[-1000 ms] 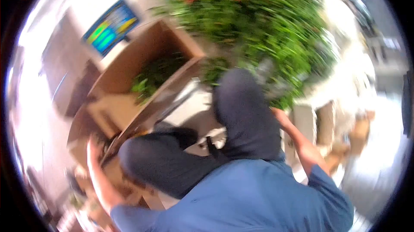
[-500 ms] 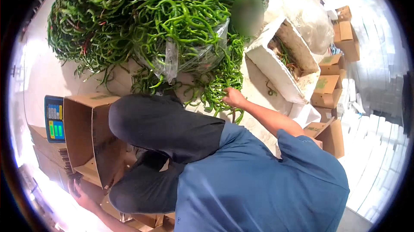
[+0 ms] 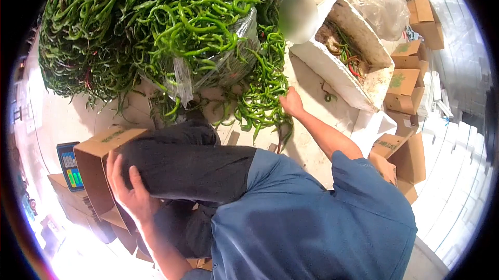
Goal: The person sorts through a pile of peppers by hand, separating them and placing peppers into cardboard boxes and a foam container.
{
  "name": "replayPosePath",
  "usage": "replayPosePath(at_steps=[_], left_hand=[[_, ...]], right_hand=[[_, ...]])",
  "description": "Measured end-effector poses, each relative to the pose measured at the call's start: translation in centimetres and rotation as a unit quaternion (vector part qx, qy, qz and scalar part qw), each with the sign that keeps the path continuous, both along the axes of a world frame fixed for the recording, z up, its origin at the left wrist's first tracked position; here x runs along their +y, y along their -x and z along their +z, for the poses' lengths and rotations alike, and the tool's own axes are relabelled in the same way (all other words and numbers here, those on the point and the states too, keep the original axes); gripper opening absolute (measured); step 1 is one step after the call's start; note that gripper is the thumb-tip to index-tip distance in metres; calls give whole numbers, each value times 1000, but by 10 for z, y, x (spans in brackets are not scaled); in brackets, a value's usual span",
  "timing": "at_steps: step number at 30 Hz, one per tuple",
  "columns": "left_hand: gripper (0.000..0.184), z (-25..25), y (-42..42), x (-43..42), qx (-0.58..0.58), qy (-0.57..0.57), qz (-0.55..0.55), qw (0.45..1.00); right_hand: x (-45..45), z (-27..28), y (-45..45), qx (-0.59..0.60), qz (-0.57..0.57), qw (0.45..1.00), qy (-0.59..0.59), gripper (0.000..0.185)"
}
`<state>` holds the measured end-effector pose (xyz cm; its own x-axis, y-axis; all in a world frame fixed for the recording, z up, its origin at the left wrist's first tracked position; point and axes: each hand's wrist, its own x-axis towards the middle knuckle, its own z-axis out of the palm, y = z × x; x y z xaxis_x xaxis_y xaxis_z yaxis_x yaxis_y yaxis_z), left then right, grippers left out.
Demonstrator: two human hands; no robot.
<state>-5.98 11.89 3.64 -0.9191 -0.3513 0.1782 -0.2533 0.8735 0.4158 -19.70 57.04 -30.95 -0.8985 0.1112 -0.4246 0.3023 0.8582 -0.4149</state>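
Observation:
My left hand (image 3: 130,189) is raised in front of my knee, beside the open cardboard box (image 3: 92,168). Its fingers are stretched and apart, with nothing in them. At the right edge of a loose spread of green chili peppers (image 3: 262,100) is my right hand (image 3: 292,103), its fingers curled downward. What those fingers hold, if anything, is hidden under the hand. Behind the spread rises a large heap of green chili peppers (image 3: 140,25), partly covered by a clear plastic bag (image 3: 182,80).
A dirty white foam box (image 3: 332,67) holding pepper scraps stands right of the heap. Several cardboard boxes (image 3: 405,85) line the right side. A scale's keypad display (image 3: 71,165) shows behind the left box. Stacked white foam boxes (image 3: 452,160) stand far right.
My left hand has come up from low beside the box to in front of my knee, fingers spread. My right hand stays beside the peppers. The whole view has shifted slightly.

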Motion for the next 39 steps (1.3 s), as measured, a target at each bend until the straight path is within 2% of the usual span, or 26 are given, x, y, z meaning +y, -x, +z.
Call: replayPosePath(at_steps=[1,2,4,6,8,10,11,12,14,17,20,21,23,27,30,31,33,34,35,36,37,39], left_hand=[[32,-2,8,12,-3,-2,13,1000],[27,-7,11,13,-18,75,1,997],[23,-14,13,14,7,60,9,998],[22,-14,16,16,7,58,16,998],[22,-16,18,16,8,60,18,998],[22,-19,18,13,11,65,18,998],[21,-18,20,15,9,62,23,998],[21,-18,21,16,8,61,26,998],[21,-17,21,17,3,57,31,998],[21,-16,28,19,-1,60,27,998],[21,-16,34,22,-6,59,23,998],[21,-16,36,23,-6,58,19,998],[21,-15,41,26,-18,61,19,998],[21,-14,48,29,-29,65,14,997],[21,-14,50,29,-36,70,10,997],[20,-15,50,29,-35,68,11,997],[20,-15,50,29,-34,65,13,997],[20,-15,50,29,-34,64,16,997],[20,-14,49,30,-34,63,19,997],[20,-15,49,30,-30,62,24,997],[20,-15,49,31,-34,65,24,997],[21,-14,49,31,-42,72,26,996]], right_hand=[[-2,-1,12,50,9,999,-3,51],[-5,-3,28,124,26,992,13,47],[-20,7,74,270,59,960,44,40],[-33,24,132,304,83,948,44,31],[-39,23,193,229,170,957,-52,31],[-43,11,234,278,307,909,-56,35],[-51,3,248,165,361,912,-107,40],[-60,2,256,31,426,878,-215,44],[-60,3,254,-40,472,837,-276,47],[-44,-18,232,-71,430,857,-275,51],[-33,-15,217,-212,423,837,-275,48],[-21,-12,207,-198,436,839,-259,45],[1,-6,186,-166,460,842,-226,41],[-4,41,183,-297,466,809,-200,29],[-18,64,213,-256,439,832,-223,26],[-18,50,217,-174,420,867,-206,24],[-32,12,228,-70,312,941,-108,25],[-41,-21,232,-21,223,975,-12,26],[-45,-58,235,-50,249,967,-18,25],[-55,-61,242,-75,276,958,-24,25],[-60,-64,231,-93,103,990,7,24],[-71,-64,220,-1,-26,999,-37,37]])
